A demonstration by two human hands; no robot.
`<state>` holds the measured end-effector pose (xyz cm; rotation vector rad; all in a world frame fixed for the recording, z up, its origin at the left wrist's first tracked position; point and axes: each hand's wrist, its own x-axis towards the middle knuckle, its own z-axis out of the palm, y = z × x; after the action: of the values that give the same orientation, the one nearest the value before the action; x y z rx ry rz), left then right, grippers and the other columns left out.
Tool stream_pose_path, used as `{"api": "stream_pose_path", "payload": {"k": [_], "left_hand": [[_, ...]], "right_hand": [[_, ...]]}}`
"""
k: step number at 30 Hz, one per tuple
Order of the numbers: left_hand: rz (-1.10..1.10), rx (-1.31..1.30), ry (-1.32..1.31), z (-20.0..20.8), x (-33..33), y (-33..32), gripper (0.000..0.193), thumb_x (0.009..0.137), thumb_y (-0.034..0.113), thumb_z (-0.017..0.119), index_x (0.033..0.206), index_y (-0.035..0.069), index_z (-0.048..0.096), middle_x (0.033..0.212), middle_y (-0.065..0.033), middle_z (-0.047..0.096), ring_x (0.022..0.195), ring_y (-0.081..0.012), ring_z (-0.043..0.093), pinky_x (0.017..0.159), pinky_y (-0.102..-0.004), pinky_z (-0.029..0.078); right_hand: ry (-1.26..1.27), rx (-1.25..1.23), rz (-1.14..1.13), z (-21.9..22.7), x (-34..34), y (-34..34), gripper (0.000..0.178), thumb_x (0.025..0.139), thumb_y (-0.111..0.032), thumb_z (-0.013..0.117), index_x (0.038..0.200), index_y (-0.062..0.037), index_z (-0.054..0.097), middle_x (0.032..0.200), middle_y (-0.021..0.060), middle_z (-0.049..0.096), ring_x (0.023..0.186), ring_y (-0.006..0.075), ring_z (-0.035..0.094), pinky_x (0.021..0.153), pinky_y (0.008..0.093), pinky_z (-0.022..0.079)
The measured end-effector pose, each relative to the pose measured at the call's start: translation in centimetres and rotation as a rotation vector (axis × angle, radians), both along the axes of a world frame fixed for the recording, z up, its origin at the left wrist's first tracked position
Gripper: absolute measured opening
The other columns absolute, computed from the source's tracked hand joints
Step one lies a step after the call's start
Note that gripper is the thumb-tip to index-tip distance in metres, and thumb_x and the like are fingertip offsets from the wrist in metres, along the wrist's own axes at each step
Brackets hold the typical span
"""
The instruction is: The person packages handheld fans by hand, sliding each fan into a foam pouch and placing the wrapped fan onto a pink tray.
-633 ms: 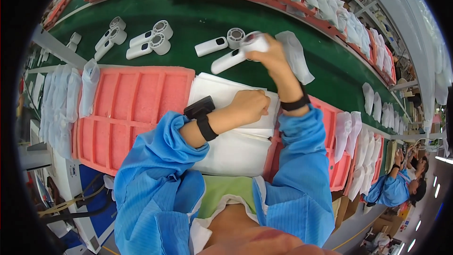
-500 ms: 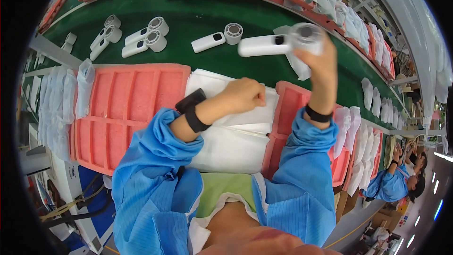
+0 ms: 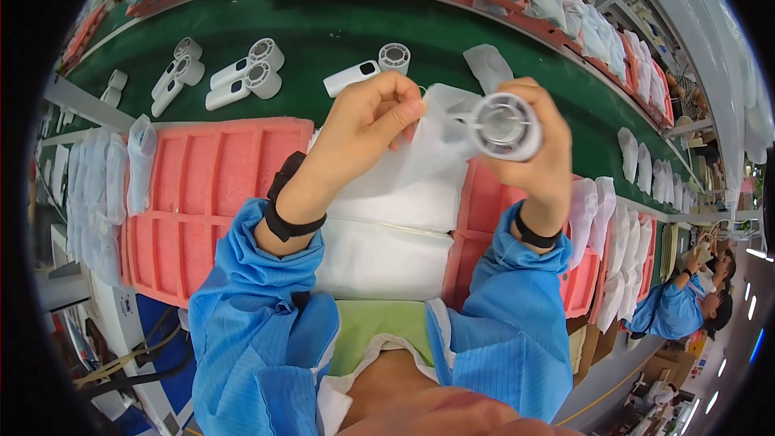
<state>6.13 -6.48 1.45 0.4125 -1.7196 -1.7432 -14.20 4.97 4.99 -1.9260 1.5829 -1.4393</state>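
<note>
My right hand point(image 3: 550, 133) is wrapped round the round head of a white handheld fan point(image 3: 517, 145), its grille facing up. The fan's handle is hidden; whether it lies inside the bag cannot be made out. With thumb and fingers pinched, my left hand point(image 3: 363, 125) holds the edge of a thin white translucent bag point(image 3: 440, 141), which spreads between both hands and meets the fan head. Below them a stack of flat white bags point(image 3: 383, 258) rests across the pink foam trays.
Several white fans lie on the green belt, the nearest fan point(image 3: 355, 77) beyond my left hand. A wrapped piece point(image 3: 488, 69) lies further right. A pink compartment tray point(image 3: 218, 169) is at left, with bagged pieces point(image 3: 101, 186) beside it. Co-workers point(image 3: 674, 307) sit far right.
My left hand has moved up from the stack and now pinches a bag. My right hand has brought the fan nearer and turned it, so its handle no longer shows.
</note>
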Motion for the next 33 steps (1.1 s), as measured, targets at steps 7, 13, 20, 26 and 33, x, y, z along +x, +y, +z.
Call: {"api": "stream_pose_path", "payload": {"k": [7,13,20,26,33], "left_hand": [[0.206,0.119,0.373,-0.4,-0.9,0.9,0.008,0.096,0.01,0.055,0.092,0.003,0.054,0.085,-0.0011,0.06,0.072,-0.0074,0.055,0.062,-0.0251,0.045],[0.357,-0.464,0.193,-0.5,-1.1,2.8,0.014,0.087,0.0,0.064,0.099,0.001,0.058,0.09,-0.0056,0.062,0.079,-0.0124,0.058,0.072,-0.0259,0.048],[0.483,-0.915,0.127,-1.5,-2.6,4.4,0.05,0.071,-0.01,0.068,0.118,0.004,0.058,0.099,-0.0117,0.061,0.08,-0.0227,0.06,0.07,-0.0314,0.051],[0.402,-0.619,-0.122,-0.8,-2.9,3.7,0.06,0.069,-0.004,0.072,0.125,0.006,0.053,0.113,-0.014,0.057,0.086,-0.0267,0.062,0.072,-0.0349,0.053],[0.417,-0.437,0.107,-0.6,-1.7,0.0,0.057,0.07,0.005,0.076,0.123,0.008,0.055,0.126,-0.0109,0.051,0.096,-0.0236,0.062,0.077,-0.0315,0.051]], "right_hand": [[0.367,-0.079,-0.206,-2.6,5.1,-2.1,0.076,0.059,0.001,0.078,0.131,-0.0033,0.054,0.106,0.0136,0.054,0.092,0.0292,0.058,0.078,0.0344,0.049],[0.432,-0.116,-0.321,-3.0,5.5,-2.0,0.083,0.054,0.001,0.079,0.132,-0.0042,0.052,0.107,0.0127,0.05,0.093,0.0305,0.054,0.071,0.0374,0.05],[0.489,-0.177,-0.412,-3.2,4.2,-2.4,0.074,0.056,-0.002,0.081,0.125,-0.0001,0.052,0.108,0.0137,0.05,0.095,0.0312,0.055,0.075,0.0386,0.05],[-0.016,0.02,-0.414,-4.9,4.5,-3.0,0.063,0.064,-0.006,0.082,0.116,-0.0008,0.047,0.111,0.0137,0.053,0.101,0.0236,0.056,0.079,0.0337,0.05],[-0.212,-0.079,-0.1,-3.9,4.9,-1.7,0.063,0.065,-0.008,0.081,0.117,-0.0015,0.047,0.112,0.0111,0.054,0.102,0.0218,0.057,0.082,0.0336,0.05]]}}
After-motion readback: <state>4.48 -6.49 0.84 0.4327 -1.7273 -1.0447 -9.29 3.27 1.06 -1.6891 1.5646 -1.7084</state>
